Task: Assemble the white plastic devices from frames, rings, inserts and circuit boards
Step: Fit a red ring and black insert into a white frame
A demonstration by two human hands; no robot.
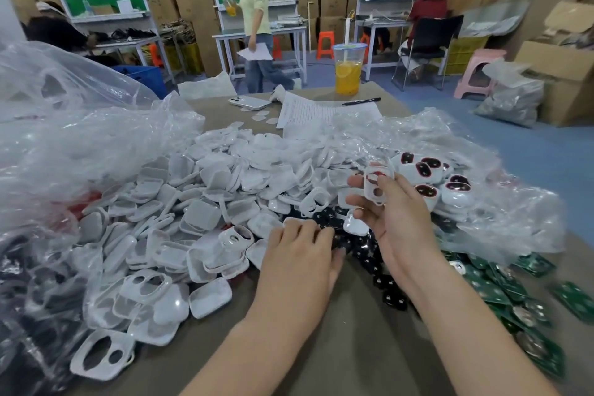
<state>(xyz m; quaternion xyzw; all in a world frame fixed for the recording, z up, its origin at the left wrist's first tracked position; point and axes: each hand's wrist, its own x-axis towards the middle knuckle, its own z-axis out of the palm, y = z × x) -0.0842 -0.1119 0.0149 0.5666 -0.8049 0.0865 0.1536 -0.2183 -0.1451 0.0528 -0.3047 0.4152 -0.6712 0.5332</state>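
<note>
- My right hand [395,228] is raised above the heap and grips one white frame [378,185], the kind with a large and a small opening.
- Its fingers are curled round the frame: three fingertips [353,182] show at the frame's left edge, stacked close together, and another digit lies across its front right side. The frame is upright and clear of the parts below.
- My left hand [299,254] is palm down, lower and nearer to me, its fingers bent and a little apart.
- Those fingertips rest on the black inserts [363,254] at the near edge of the heap. The thumb is hidden, so I cannot tell whether I have pinched an insert or am only touching them.
- The loose white shells and frames [205,196] are piled across the middle of the table [353,347], partly on clear plastic bags [80,145].
- Green circuit boards [501,289] lie scattered to the right of my right forearm.
- White units with dark, red-rimmed windows [427,170] sit just beyond the held frame.
- At the far end of the table stand an orange drink cup [348,72], a phone [250,102], a printed sheet [308,111] and a pen [361,101].
</note>
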